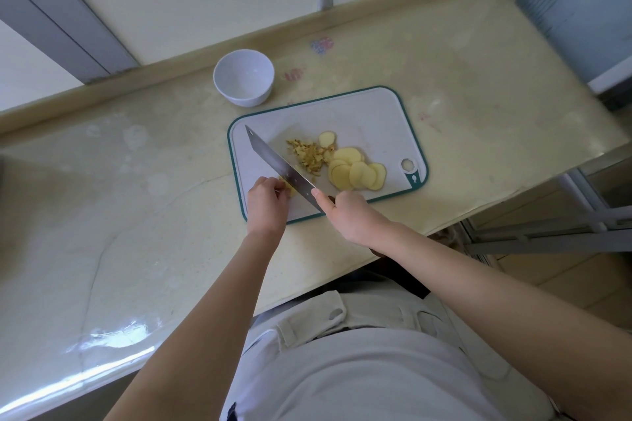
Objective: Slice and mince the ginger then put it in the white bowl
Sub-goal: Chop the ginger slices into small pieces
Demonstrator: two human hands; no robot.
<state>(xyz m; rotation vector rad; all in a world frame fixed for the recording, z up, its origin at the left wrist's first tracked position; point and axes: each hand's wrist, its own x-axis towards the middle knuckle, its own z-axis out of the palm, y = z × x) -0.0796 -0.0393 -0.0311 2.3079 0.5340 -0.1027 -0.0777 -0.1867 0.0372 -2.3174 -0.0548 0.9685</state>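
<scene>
On the white cutting board (369,113) with a teal rim lie several round ginger slices (355,171) on the right and a small heap of chopped ginger (307,154) in the middle. My right hand (349,215) grips the handle of a cleaver (280,164), whose blade runs diagonally toward the far left across the board. My left hand (266,202) pinches a small stack of ginger pieces (290,189) against the board, right beside the blade. The white bowl (243,77) stands empty on the counter beyond the board's far left corner.
The pale stone counter (119,198) stretches wide to the left. Its front edge runs diagonally close to my body. A raised ledge and window frames border the far side. At the right the counter ends above a metal rack (547,232).
</scene>
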